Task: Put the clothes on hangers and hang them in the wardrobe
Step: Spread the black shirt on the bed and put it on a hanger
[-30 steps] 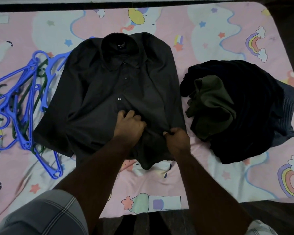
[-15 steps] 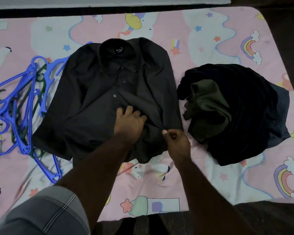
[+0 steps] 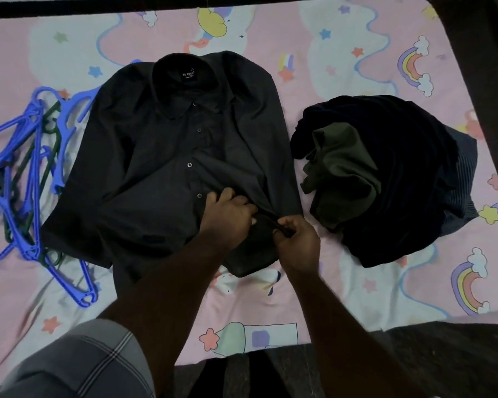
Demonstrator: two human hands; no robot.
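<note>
A black button shirt [image 3: 161,156] lies face up on the bed, collar away from me. My left hand [image 3: 227,216] has its fingers curled on the shirt's button placket near the lower front. Beside it, my right hand [image 3: 296,239] pinches the front edge of the shirt and lifts it a little. To the left, several blue and dark green plastic hangers [image 3: 26,179] lie in a tangled heap, partly under the shirt's sleeve. A pile of dark clothes [image 3: 385,173] with an olive garment on top sits to the right.
The bed wears a pink sheet [image 3: 342,297] with rainbows and stars. Its near edge runs just in front of my body, and dark floor [image 3: 443,363] shows at the lower right. A dark strip runs beyond the far edge.
My right hand has closed on the shirt's front edge and moved in toward my left hand. My left hand has stayed on the lower placket.
</note>
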